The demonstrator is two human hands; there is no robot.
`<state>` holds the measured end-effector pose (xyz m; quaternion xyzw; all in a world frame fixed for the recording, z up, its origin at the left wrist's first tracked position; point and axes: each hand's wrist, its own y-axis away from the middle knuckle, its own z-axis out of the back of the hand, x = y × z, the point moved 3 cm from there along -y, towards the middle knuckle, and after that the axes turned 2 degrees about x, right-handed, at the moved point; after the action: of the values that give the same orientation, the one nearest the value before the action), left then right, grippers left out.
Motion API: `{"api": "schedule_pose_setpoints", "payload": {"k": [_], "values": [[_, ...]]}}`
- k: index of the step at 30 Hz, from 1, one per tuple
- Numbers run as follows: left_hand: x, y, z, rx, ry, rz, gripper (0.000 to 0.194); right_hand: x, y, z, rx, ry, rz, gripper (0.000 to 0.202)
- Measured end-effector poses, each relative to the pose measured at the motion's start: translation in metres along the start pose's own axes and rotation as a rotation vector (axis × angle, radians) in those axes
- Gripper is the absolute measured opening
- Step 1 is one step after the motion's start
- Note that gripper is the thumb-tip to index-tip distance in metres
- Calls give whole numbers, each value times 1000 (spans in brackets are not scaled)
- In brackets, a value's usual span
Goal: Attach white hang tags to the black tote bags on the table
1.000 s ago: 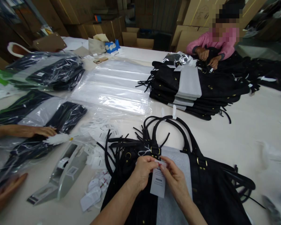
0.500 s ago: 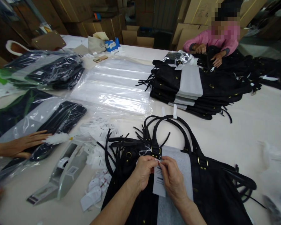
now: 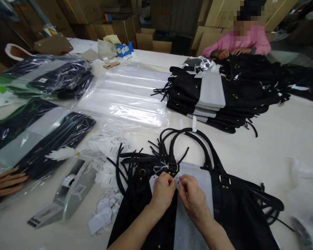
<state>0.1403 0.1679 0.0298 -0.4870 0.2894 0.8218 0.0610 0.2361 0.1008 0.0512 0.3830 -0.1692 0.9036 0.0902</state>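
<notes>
Front black handbag (image 3: 240, 208): 1 | stacked black handbags (image 3: 240, 92): at least 3, total hidden by overlap | plastic-wrapped piles (image 3: 65, 80): 2 | clear-sleeve pile (image 3: 135, 88): 1 | tape dispenser (image 3: 77, 194): 1 | blue packet (image 3: 123, 50): 1 | brown bag (image 3: 53, 46): 1 | loose white tags (image 3: 100, 220): many, uncountable | pink-sleeved person (image 3: 262, 43): 1

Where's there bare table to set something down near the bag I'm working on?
The widest bare tabletop lies between the near black handbag and the stack of black handbags, right of the handles, as far as the translucent plastic. A smaller patch lies in front of the tape dispenser. Crowded: beside it, with paper tags.
</notes>
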Motion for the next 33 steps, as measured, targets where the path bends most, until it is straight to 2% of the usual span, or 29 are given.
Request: {"api": "schedule_pose_setpoints", "payload": {"k": [3, 6, 10, 14, 18, 23, 25, 29, 33], "values": [[0, -2, 0, 27, -42, -13, 22, -4, -5, -10, 29, -387, -303, 6], [0, -4, 3, 51, -60, -21, 24, -11, -8, -18, 1, -644, -561, 16], [2, -3, 13, 35, -73, -7, 15, -20, -8, -19, -25, -829, -678, 22], [2, 2, 21, -43, -23, -84, 14, -24, -3, -18, -48, -992, -791, 24], [6, 4, 18, -42, 19, -84, 12, -22, -1, -23, -41, -1074, -859, 26], [6, 4, 15, -8, 81, -71, 9, -20, -2, -26, -7, -1106, -859, 24], [2, 5, 17, -9, 69, -111, 7, -19, -3, -25, 6, -1113, -850, 23], [-9, 8, 22, -40, -33, -241, 16, -17, -3, -24, 30, -1120, -839, 23], [-12, 10, 21, -32, -88, -243, 18, -17, -3, -25, 57, -1129, -832, 22]]}}
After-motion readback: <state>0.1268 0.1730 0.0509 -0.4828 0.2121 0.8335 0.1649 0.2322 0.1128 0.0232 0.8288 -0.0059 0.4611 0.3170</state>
